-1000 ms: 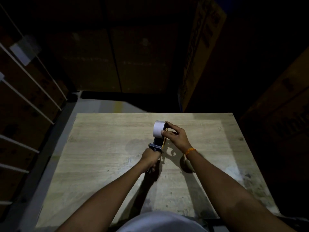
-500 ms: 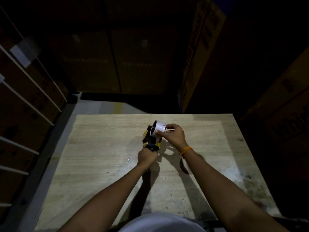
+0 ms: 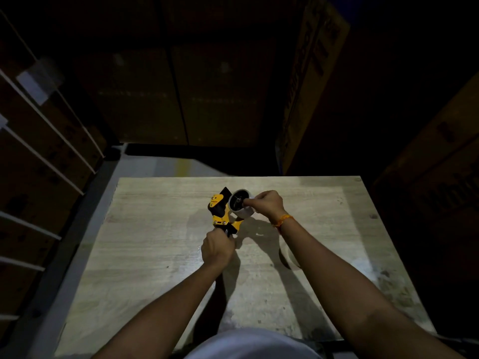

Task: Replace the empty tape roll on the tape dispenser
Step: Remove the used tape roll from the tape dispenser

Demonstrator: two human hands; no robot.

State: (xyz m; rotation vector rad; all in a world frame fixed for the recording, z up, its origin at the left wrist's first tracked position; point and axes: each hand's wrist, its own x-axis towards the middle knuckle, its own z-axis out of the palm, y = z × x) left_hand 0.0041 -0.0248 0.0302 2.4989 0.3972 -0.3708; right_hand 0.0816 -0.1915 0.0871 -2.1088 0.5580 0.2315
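over the middle of the wooden table point(image 3: 155, 255), a little toward its far edge, i hold a yellow and black tape dispenser point(image 3: 220, 212) up off the surface. my left hand point(image 3: 217, 248) is clenched around its handle, which is hidden inside the fist. the dispenser's body rises away from that hand toward the far edge, tilted to the left. on its right side sits a white tape roll point(image 3: 241, 204), mounted on a dark hub with its open face turned up toward the camera. my right hand point(image 3: 267, 204) comes in from the right and grasps the roll, fingertips point(image 3: 248, 202) pinched at the hub's centre, the rest of the hand wrapped over the roll's right edge. an orange band point(image 3: 282, 220) circles that wrist. near the right edge, part of a ring-shaped object point(image 3: 290, 257) lies flat on the table, mostly hidden by my right forearm; i cannot tell what it is. beyond the far edge stand dim cardboard boxes point(image 3: 181, 99), and thin white rails point(image 3: 51, 125) run along the left.
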